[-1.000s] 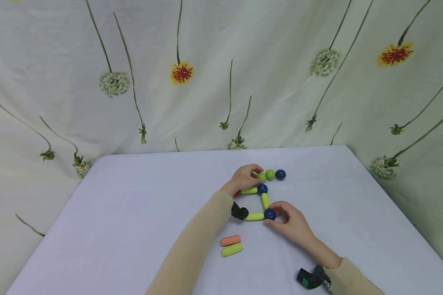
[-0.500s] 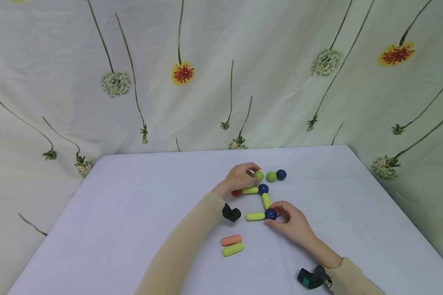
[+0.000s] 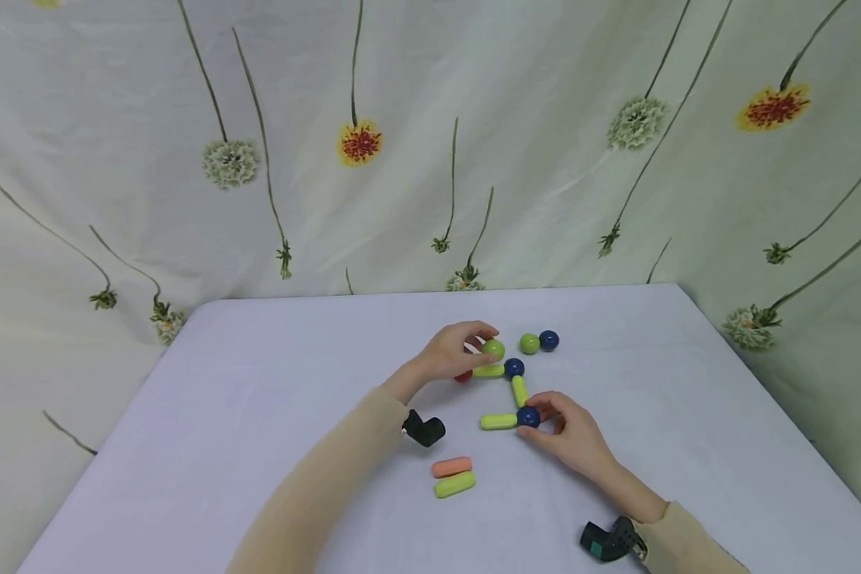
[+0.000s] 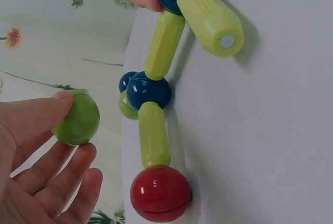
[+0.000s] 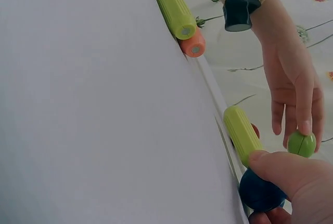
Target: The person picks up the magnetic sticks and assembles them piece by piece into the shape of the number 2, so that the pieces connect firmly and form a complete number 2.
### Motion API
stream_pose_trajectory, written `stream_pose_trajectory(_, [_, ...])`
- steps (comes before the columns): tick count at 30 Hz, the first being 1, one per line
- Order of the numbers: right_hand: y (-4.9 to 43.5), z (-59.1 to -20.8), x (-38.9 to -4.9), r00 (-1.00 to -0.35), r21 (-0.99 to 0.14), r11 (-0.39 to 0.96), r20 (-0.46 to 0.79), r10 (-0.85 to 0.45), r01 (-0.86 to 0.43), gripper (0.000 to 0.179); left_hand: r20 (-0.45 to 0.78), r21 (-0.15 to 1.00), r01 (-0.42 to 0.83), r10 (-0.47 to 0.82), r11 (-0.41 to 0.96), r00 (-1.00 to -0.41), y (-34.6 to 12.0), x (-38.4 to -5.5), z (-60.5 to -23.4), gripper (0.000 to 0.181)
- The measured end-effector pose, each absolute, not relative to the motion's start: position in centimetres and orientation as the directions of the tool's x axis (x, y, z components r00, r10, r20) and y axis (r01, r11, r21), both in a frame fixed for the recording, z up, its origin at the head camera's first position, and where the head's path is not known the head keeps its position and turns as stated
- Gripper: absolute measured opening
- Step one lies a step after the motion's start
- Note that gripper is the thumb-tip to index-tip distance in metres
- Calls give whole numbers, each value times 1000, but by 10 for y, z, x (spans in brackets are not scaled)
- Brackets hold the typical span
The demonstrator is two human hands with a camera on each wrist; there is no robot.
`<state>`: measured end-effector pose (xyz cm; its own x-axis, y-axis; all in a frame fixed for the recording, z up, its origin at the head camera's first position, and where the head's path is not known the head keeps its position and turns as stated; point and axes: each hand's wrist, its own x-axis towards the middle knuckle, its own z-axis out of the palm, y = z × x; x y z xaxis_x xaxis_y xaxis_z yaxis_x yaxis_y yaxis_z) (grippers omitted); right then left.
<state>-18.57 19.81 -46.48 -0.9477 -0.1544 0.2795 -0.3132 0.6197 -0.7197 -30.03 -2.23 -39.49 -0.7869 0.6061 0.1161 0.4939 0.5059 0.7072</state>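
Note:
A green ball [image 4: 78, 118] is pinched between the thumb and fingertips of my left hand [image 3: 454, 349], held above the table. My right hand [image 3: 572, 437] grips the nearer dark blue ball [image 3: 528, 417]. From that ball one yellow-green rod [image 3: 498, 422] points left with a free end, and another yellow-green rod [image 3: 520, 391] runs to the farther dark blue ball [image 3: 514, 367]. A third yellow-green rod [image 4: 154, 135] joins this farther ball to a red ball [image 4: 160, 194]. In the head view the left hand partly hides the red ball.
Behind the joined pieces lie a loose green ball [image 3: 529, 344] and a dark blue ball [image 3: 548, 340], side by side. Nearer the front are an orange rod [image 3: 452, 467] and a yellow-green rod [image 3: 455, 484]. A flowered cloth [image 3: 402, 199] hangs behind the white table [image 3: 258, 414].
My left hand has drawn the green ball leftward, away from the other green and blue balls. The right hand stays on the nearer blue ball.

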Motion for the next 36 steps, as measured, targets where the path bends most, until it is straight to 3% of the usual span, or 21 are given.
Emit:
stream_pose_trajectory(17, [198, -466, -186, -941, -717, 614, 301, -155, -330, 36, 138, 823, 459, 666, 334, -733, -62, -258, -399, 43])
stream_pose_trajectory(36, [198, -467, -185, -940, -715, 617, 310, -142, -328, 39, 35, 924, 259, 612, 282, -790, -73, -241, -446, 35])
